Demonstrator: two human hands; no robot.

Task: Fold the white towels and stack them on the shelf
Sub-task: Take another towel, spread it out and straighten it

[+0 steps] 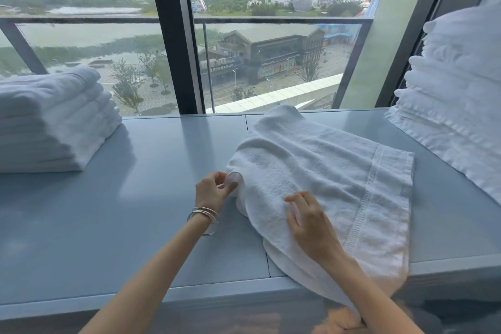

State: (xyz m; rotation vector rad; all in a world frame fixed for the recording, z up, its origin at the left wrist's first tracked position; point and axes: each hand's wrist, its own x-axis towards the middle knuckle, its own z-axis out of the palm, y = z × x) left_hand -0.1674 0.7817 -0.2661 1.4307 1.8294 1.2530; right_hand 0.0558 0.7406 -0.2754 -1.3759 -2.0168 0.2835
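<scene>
A white towel [330, 171] lies partly folded across the grey-blue shelf [151, 184], its near end hanging over the front edge. My left hand [212, 190] pinches the towel's left edge, where the cloth bunches up. My right hand [309, 222] rests on the towel's near middle with its fingers bent and spread on the cloth. A stack of folded white towels [54, 119] sits at the left end of the shelf.
A tall pile of white towels [458, 100] leans at the right end of the shelf. Behind the shelf is a large window with a dark upright frame [173, 35]. Bare shelf surface lies between the left stack and the towel.
</scene>
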